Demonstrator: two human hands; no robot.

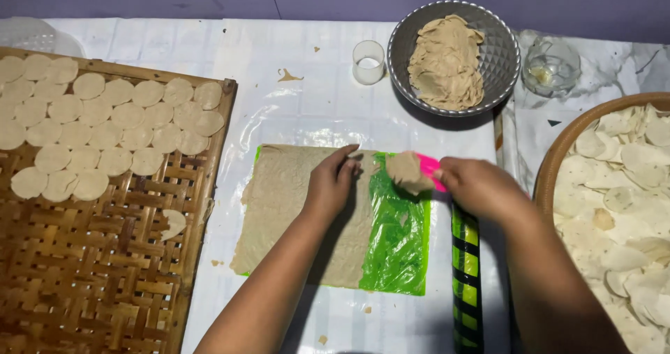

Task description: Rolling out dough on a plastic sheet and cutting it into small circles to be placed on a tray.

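A thin sheet of beige dough (279,207) lies spread over a green plastic sheet (398,242) in the middle of the table. My left hand (333,183) rests on the dough's right edge, fingers curled at its top corner. My right hand (478,186) holds a pink scraper (429,167) with a lump of dough (407,172) on its blade, just above the bare green plastic.
A woven bamboo tray (105,270) at left carries several round dough discs (105,123). A grey bowl (499,50) of dough scraps, a small cup (368,62) and a glass dish (551,66) stand behind. A basket (558,151) of discs is at right; a green-black roller (466,277) lies beside it.
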